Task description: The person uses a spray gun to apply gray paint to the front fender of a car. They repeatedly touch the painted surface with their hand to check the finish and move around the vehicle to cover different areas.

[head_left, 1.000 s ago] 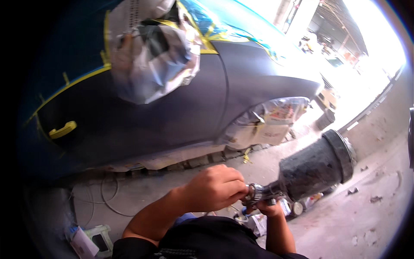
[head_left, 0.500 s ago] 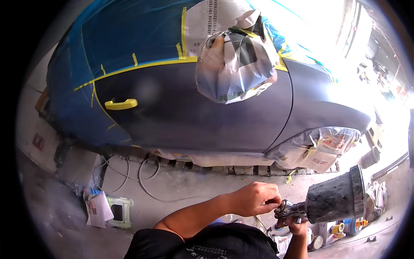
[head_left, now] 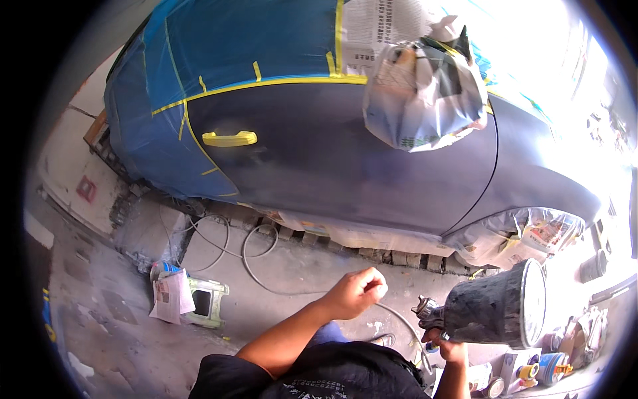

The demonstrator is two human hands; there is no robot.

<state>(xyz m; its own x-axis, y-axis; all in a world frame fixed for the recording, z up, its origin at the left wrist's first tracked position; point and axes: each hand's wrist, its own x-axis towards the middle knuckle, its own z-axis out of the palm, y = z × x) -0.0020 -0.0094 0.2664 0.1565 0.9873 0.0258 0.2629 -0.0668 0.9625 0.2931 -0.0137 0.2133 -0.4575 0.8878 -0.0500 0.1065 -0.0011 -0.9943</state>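
Note:
My right hand (head_left: 446,347) grips a paint spray gun (head_left: 426,311) at the lower right. A large paint-stained cup (head_left: 485,307) is tilted on its side on the gun, its round end to the right. My left hand (head_left: 359,291) hovers left of the nozzle, apart from it, with fingers curled closed and nothing visible in them. Beyond both hands stands a car with a dull dark grey door (head_left: 312,143). Yellow tape covers its door handle (head_left: 229,138). Newspaper wraps the side mirror (head_left: 425,100), and blue film (head_left: 266,43) covers the windows.
A grey hose (head_left: 266,282) loops over the concrete floor and a hose rises near the gun. Left of me, papers (head_left: 174,298) lie on a pale green stool (head_left: 211,302). Newspaper (head_left: 518,241) masks the front wheel. Tape rolls and cans (head_left: 531,369) sit at the lower right.
My left hand has come off the nozzle area and moved left, apart from the gun. The gun's cup now tips more toward me. My view has swung left, shifting the car rightward.

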